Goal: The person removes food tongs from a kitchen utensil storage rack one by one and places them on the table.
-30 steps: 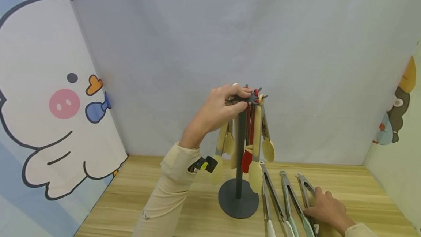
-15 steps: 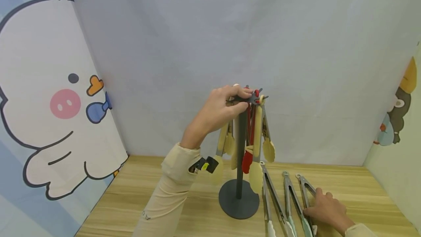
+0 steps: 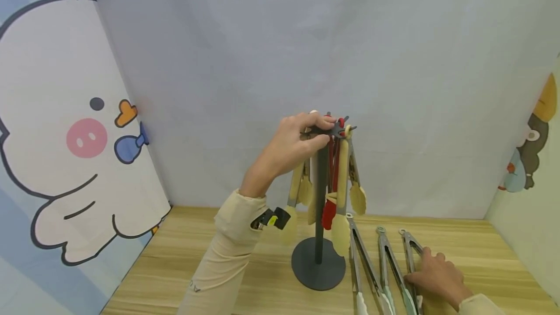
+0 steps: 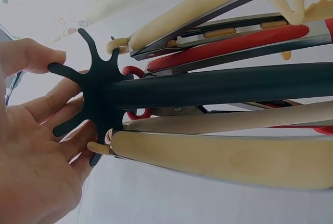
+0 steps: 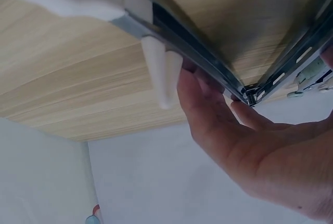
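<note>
My left hand [image 3: 294,144] grips the hooked top of a dark utensil stand [image 3: 320,198]. In the left wrist view, its fingers lie behind the stand's prongs [image 4: 93,96], and the thumb touches one prong. Yellow tongs [image 3: 343,174] and red tongs [image 4: 229,47] hang from the hooks. Down on the table at right, my right hand [image 3: 437,275] holds the rightmost metal tongs [image 3: 410,256], which lie with their arms spread. The right wrist view shows the fingers at one arm, beside a white V-shaped rest [image 5: 161,73]. Part of these tongs is hidden by the hand.
Two more metal tongs lie between the stand and my right hand: white-tipped tongs [image 3: 365,261] and green-tipped tongs [image 3: 389,261]. The stand's round base [image 3: 306,273] rests on the wooden table [image 3: 175,266]. A pale curtain [image 3: 218,86] closes off the back.
The rightmost tongs and my right hand have shifted slightly to the right. The green-tipped tongs' ring end also sits a little further right. My left hand keeps its hold on the stand.
</note>
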`<move>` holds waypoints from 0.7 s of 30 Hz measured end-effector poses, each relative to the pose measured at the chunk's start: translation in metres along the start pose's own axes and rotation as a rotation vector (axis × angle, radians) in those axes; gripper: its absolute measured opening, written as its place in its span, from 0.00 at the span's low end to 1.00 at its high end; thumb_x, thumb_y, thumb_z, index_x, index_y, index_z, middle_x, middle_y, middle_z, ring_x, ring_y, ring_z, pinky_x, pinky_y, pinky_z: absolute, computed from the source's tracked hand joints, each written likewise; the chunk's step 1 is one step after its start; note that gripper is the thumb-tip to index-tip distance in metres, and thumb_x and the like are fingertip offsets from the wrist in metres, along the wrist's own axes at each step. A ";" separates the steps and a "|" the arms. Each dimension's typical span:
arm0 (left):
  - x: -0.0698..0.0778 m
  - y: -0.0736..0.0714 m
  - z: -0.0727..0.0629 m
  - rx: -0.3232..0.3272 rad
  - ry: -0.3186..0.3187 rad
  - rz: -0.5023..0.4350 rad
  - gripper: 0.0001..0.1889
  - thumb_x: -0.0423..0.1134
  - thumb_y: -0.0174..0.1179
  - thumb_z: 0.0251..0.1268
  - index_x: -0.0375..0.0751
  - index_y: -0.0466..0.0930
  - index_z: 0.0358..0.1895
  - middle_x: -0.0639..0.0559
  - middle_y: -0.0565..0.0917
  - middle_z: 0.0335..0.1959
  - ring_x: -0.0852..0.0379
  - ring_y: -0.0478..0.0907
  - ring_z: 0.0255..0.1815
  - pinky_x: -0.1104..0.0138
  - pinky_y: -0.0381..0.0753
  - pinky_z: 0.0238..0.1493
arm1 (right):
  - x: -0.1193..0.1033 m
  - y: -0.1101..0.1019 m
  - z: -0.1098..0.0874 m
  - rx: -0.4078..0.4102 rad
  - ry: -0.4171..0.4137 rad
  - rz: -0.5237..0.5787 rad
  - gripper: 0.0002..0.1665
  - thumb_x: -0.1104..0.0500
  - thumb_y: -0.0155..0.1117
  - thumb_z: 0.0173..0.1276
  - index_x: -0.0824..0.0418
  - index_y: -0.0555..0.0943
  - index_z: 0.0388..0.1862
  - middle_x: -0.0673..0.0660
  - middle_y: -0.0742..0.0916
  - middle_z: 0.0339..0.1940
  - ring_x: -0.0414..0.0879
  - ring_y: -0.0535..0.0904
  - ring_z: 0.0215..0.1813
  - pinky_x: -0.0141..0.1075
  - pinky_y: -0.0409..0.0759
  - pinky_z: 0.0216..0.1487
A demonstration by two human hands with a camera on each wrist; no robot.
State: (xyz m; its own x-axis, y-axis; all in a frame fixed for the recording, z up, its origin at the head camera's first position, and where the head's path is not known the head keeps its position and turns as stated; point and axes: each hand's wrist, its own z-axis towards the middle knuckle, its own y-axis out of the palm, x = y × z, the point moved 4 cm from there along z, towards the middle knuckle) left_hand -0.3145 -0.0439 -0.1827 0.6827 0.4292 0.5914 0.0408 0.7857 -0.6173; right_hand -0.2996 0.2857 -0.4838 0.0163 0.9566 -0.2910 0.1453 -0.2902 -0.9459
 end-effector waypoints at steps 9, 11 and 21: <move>0.000 0.000 -0.001 0.005 -0.013 0.002 0.15 0.37 0.53 0.65 0.41 0.80 0.52 0.55 0.77 0.57 0.57 0.70 0.57 0.67 0.74 0.46 | 0.002 -0.004 0.000 -0.043 0.022 0.006 0.61 0.29 0.65 0.50 0.83 0.62 0.55 0.76 0.75 0.38 0.65 0.75 0.34 0.57 0.75 0.30; 0.000 0.000 -0.001 0.006 -0.014 0.002 0.15 0.37 0.53 0.65 0.41 0.80 0.53 0.55 0.77 0.57 0.58 0.71 0.54 0.66 0.74 0.45 | 0.003 -0.005 0.000 -0.051 0.024 0.016 0.62 0.28 0.64 0.50 0.83 0.62 0.55 0.76 0.75 0.39 0.65 0.75 0.35 0.57 0.74 0.31; 0.000 0.000 0.000 0.004 -0.009 0.010 0.15 0.37 0.52 0.65 0.41 0.80 0.52 0.56 0.78 0.56 0.58 0.71 0.54 0.67 0.74 0.45 | 0.001 -0.010 -0.001 -0.050 0.027 0.043 0.56 0.32 0.62 0.56 0.84 0.62 0.55 0.78 0.74 0.41 0.69 0.75 0.38 0.60 0.73 0.34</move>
State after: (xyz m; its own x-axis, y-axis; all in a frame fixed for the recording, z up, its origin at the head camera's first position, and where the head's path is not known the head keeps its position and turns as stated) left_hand -0.3145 -0.0442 -0.1826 0.6765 0.4414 0.5896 0.0307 0.7830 -0.6213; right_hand -0.3000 0.2896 -0.4748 0.0507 0.9439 -0.3265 0.1927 -0.3300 -0.9241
